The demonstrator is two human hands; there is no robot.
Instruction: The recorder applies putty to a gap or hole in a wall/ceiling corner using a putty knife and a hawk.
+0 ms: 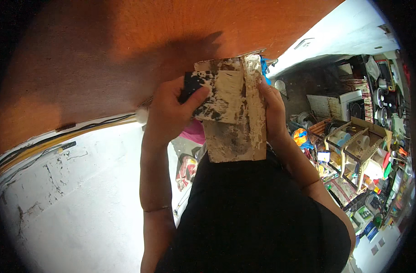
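My left hand (169, 107) is closed on a flat black spreader (219, 98), thumb on its upper face. Beige paste, like filler or putty, coats much of the spreader. It lies over a rectangular board (235, 143) that is caked with the same paste. My right hand (274, 109) grips the board's right edge, its thumb on the face and its other fingers mostly hidden behind. A thick strip of paste runs along the board's right side. Both things are held in front of my chest, close to a brown wooden surface (171, 32).
Yellow and black cables (98, 123) run along a white wall (85, 182) with peeling patches at left. To the right stand a rack (353, 150) with plastic containers, a stove (353, 107) and several pots. A red and white bag (186, 172) lies below.
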